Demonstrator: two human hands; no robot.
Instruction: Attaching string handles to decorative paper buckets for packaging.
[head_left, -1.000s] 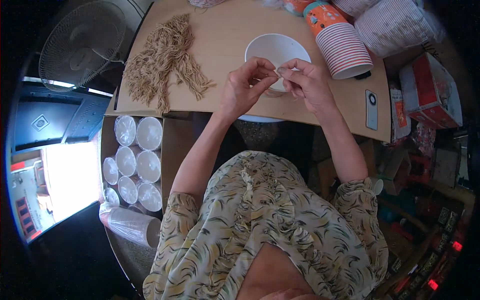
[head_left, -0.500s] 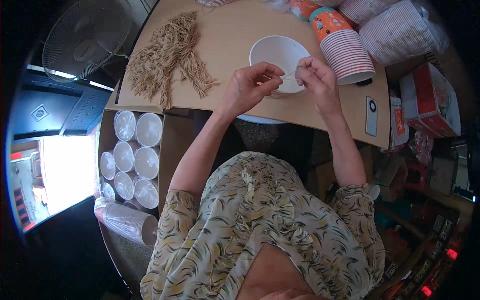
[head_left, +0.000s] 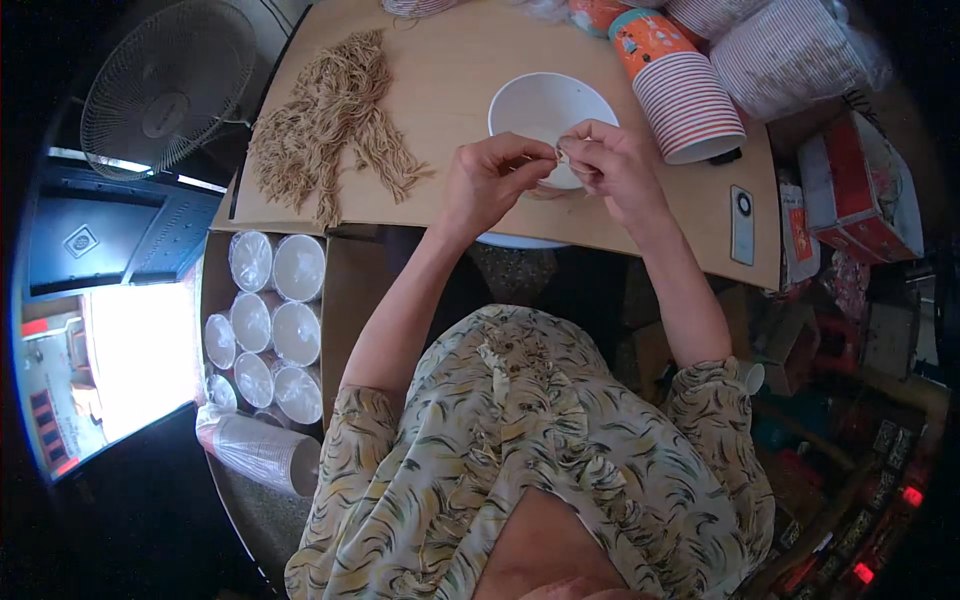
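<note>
A white paper bucket (head_left: 540,98) lies on the table, its open mouth toward me and a small hole near its rim. In front of that mouth, my left hand (head_left: 490,182) and my right hand (head_left: 618,172) almost meet at the fingertips. Both are closed in a pinch on a thin pale string, which is mostly hidden by the fingers. To the left, a loose pile of beige twisted cords (head_left: 330,125) spreads over the tabletop.
Nested striped buckets (head_left: 690,105) lie at the right, with wrapped stacks (head_left: 785,65) behind. A phone-like silver object (head_left: 742,225) rests by the table's (head_left: 450,60) right edge. A carton (head_left: 350,320) of wrapped cups stands below left; a fan (head_left: 170,95) is beyond.
My right hand has moved left and down, bringing its fingertips close to those of my left hand. The stretch of string between them has shortened.
</note>
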